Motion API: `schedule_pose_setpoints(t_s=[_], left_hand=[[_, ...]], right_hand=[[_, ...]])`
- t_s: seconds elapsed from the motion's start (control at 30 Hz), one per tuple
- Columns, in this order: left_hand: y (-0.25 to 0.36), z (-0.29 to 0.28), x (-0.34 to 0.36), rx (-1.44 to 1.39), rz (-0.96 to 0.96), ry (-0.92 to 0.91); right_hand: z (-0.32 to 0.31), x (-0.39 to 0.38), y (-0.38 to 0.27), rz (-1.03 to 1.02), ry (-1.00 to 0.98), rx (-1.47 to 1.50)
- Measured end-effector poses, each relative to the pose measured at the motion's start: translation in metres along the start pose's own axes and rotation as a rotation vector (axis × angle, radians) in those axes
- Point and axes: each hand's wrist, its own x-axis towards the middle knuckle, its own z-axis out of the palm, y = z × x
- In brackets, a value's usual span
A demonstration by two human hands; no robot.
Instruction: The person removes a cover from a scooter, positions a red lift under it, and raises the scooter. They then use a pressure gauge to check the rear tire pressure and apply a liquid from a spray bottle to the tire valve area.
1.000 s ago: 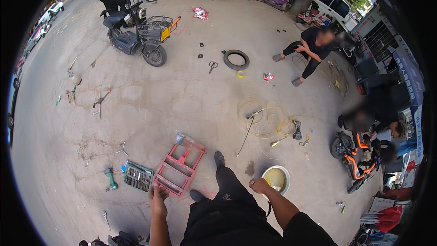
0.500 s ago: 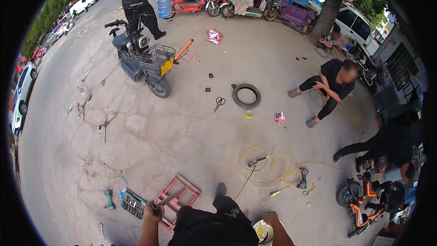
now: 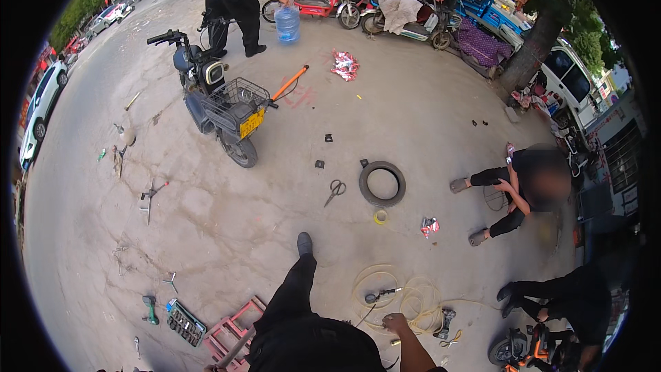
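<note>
My left hand (image 3: 215,368), mostly cut off at the lower edge, grips a flat metal bar (image 3: 234,348) beside the red metal frame (image 3: 229,324). My right hand (image 3: 395,324) is curled closed low over the pale coiled hose (image 3: 423,289); what it holds, if anything, I cannot make out. A black-handled tool (image 3: 377,296) lies on the coils, with a drill (image 3: 446,320) right of them. Left of the red frame sit an open socket case (image 3: 186,322) and a green power tool (image 3: 150,308). My booted foot (image 3: 304,243) is stretched forward.
Ahead lie a tire (image 3: 365,182), scissors (image 3: 334,193) and tape (image 3: 381,217). A black scooter (image 3: 206,117) stands front-left; a person carries a water jug (image 3: 287,24) behind it. A seated person (image 3: 509,193) is at right; another bends near an orange-framed bike (image 3: 537,348).
My step has carried the view forward, bringing the red frame and my hands lower in the picture. A metal bar appeared in my left hand. The jug carrier has moved rightward.
</note>
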Motion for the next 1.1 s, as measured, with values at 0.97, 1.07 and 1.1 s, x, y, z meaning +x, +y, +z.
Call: schedule_pose_setpoints(t_s=[0.97,1.07,1.1], left_hand=[[-0.27,0.708,-0.052,-0.37,0.423,0.273],[-0.311,0.829,-0.069,-0.31,0.325,0.351],[-0.329,0.856,-0.054,-0.383,0.341,0.355]], right_hand=[[-0.526,0.583,-0.58,0.017,-0.18,-0.125],[-0.614,0.665,-0.671,-0.196,-0.021,-0.276],[-0.651,0.683,-0.694,-0.177,0.021,-0.263]])
